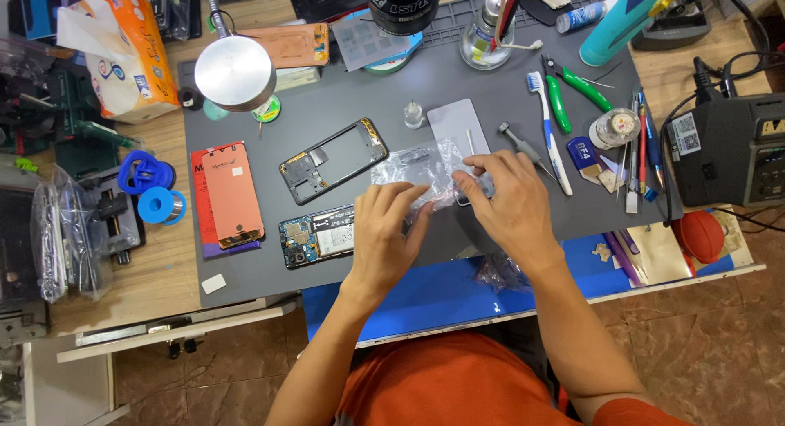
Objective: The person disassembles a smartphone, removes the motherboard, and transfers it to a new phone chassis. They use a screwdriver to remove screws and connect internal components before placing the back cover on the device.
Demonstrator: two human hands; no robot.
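Both hands grasp a clear plastic bag (417, 171) lying right of the phone frame (334, 159): left hand (386, 234) pinches its near edge, right hand (505, 204) its right end.

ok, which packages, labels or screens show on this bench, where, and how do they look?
Clear plastic bag: crinkled, mat centre, under both hands' fingers.
Tissue pack: orange and white, far left.
Red flat package: left on mat.
Square code label: white, on black station, right.
Station's screen: dark, at frame edge.
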